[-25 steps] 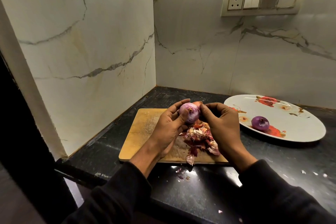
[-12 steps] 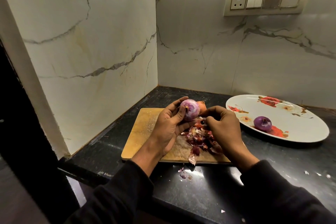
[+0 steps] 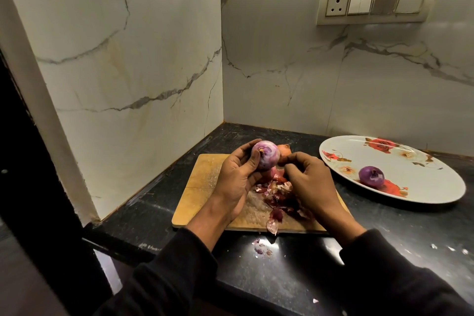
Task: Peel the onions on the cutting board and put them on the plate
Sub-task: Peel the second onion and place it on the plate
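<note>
Left hand (image 3: pixel 234 177) grips round purple half-peeled onion (image 3: pixel 265 158) above wooden cutting board (image 3: pixel 205 177). Right hand (image 3: pixel 309 179) is curled; contents can't be told. Peeled purple onion (image 3: pixel 371 176) is seen on oval floral plate (image 3: pixel 423 187).

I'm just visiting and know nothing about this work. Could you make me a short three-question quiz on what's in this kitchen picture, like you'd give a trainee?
1. True or false: the plate already has a peeled onion lying on it.
2. Which hand grips the onion being peeled? A) left hand B) right hand C) both equally
3. Fill in: the loose onion skins lie piled on the wooden ____.

Key
1. True; one purple onion lies on the plate's near part.
2. A; the left hand holds it above the board, while the right hand's fingers are curled beside it, seemingly pinching skin.
3. Cutting board.
</note>
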`<state>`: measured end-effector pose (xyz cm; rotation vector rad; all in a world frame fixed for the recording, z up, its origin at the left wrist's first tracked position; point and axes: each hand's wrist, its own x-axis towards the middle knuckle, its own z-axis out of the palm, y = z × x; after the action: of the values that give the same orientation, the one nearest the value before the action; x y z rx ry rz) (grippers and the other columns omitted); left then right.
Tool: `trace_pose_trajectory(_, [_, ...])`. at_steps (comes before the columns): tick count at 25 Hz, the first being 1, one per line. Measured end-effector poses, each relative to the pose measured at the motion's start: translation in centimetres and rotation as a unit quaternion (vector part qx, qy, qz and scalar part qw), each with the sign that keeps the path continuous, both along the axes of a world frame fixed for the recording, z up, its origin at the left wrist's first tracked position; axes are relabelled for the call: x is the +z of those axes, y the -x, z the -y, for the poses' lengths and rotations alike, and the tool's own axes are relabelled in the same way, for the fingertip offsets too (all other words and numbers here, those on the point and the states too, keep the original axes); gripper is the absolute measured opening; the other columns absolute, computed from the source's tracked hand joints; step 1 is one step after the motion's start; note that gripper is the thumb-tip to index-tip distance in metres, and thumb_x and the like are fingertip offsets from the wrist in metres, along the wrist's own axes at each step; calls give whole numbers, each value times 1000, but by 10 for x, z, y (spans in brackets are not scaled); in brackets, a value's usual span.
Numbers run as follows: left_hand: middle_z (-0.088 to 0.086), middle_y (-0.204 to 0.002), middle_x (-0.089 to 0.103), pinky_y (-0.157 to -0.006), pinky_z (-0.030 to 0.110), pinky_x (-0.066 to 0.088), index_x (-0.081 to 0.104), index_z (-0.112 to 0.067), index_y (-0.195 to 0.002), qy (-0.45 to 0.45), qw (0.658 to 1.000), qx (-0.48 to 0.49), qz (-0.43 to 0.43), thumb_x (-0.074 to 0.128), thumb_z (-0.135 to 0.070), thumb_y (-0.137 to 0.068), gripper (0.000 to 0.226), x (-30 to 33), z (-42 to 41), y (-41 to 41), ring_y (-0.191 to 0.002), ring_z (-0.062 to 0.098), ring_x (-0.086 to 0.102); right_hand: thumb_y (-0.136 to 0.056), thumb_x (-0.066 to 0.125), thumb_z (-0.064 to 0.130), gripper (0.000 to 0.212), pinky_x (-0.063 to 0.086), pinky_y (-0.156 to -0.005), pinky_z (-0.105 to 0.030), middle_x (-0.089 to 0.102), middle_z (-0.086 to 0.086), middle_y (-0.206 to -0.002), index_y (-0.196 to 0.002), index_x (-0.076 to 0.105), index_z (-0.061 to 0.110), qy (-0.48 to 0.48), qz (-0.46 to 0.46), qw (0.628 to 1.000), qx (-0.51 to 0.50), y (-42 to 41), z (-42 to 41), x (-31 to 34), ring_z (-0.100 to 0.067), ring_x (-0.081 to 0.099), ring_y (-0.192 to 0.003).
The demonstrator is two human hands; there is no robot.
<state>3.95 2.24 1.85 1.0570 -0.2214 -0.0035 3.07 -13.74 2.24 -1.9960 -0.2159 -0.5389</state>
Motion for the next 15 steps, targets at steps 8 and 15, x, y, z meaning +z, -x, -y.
trace_pose_trajectory(8, [15, -132, 64, -95, 50, 55, 56, -8, -135, 23, 999, -28, -9, 56, -10, -98, 37, 1, -1, 0, -119, 32, 66, -84, 77, 30, 32, 59, -78, -26, 75, 6, -98, -113, 73, 17, -67, 74, 994, 51, 7, -2, 6, -4, 72, -91])
trace_pose_trajectory(15, [15, -126, 67, -92, 41, 59, 62, -6, -127, 4, 999, -40, 5, 66, -16, -84, 45, 2, 1, 3, -114, 31, 68, -86, 76, 16, 23, 59, -79, -25, 76, 6, -97, -109, 76, 12, -66, 124, 990, 25, 8, 0, 6, -3, 73, -90])
